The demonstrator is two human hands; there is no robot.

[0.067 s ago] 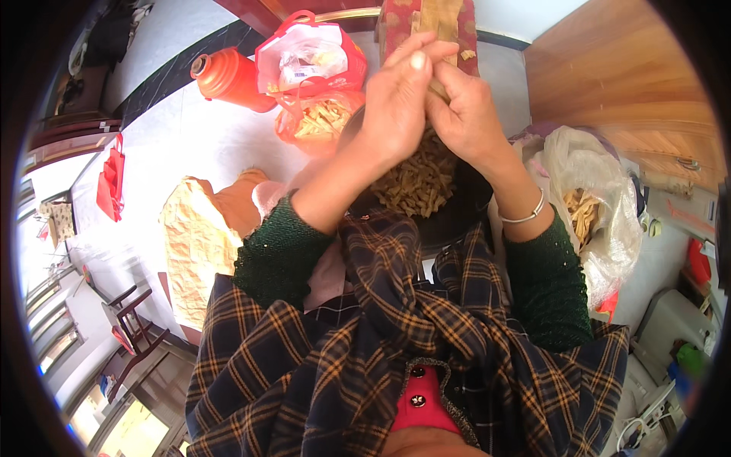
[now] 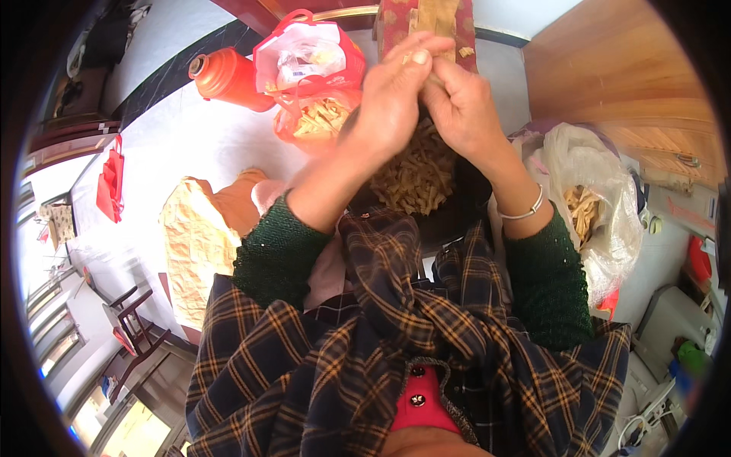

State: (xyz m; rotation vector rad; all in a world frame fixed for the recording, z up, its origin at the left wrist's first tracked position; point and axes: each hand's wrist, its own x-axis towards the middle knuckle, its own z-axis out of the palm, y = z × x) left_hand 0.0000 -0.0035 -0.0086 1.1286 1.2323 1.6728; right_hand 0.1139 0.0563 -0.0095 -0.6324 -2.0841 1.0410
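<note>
1. Our left hand [image 2: 396,95] and right hand [image 2: 461,107] meet fingertip to fingertip, pinched on a small pale strip [image 2: 435,76]; its long axis is hidden, so we cannot tell it.
2. Directly beneath: dark bowl [image 2: 464,202] heaped with tan strips [image 2: 415,179]. Both hands equally near.
3. Red bag [image 2: 320,114] at left, clear bag [image 2: 598,206] at right.

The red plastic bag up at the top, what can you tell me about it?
The red plastic bag is thin, glossy and crinkled, with its loop handles standing up. Its mouth gapes open, showing clear wrappers above and pale tan strips low down. It sits on the white surface, right beside an orange flask, just beyond the left hand, which partly overlaps it.
</note>
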